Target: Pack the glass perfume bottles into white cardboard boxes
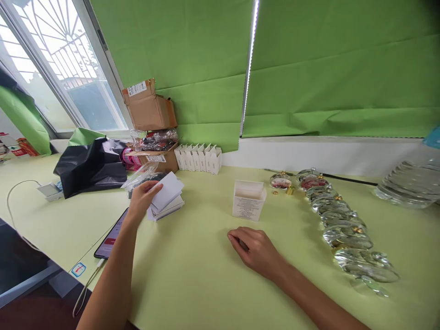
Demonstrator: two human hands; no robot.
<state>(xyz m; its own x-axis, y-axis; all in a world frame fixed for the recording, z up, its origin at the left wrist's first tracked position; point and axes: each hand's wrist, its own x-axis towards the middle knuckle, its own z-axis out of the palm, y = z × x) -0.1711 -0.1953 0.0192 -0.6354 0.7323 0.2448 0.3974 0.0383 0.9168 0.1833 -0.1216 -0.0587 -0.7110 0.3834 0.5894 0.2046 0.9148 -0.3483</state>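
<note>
My left hand [141, 200] pinches a flat white card [167, 191] between thumb and fingers, lifted at an angle over a stack of similar flat white pieces [171, 209]. Whether these are cards or flattened cartons I cannot tell. My right hand [256, 252] rests on the table with its fingers loosely curled, and nothing shows in it. Just beyond it stands a small white box [248, 201], upright with its top open and printed text on the near side. A phone [112, 238] lies beside my left forearm, plugged into a white cable.
Several white boxes [199, 158] stand in a row by the wall. Right of centre runs a line of clear glass bottles [345, 236], with a gold cap [290, 190] near its far end. Cardboard boxes [151, 110], a black bag [91, 167] and a large water jug [412, 178] stand behind.
</note>
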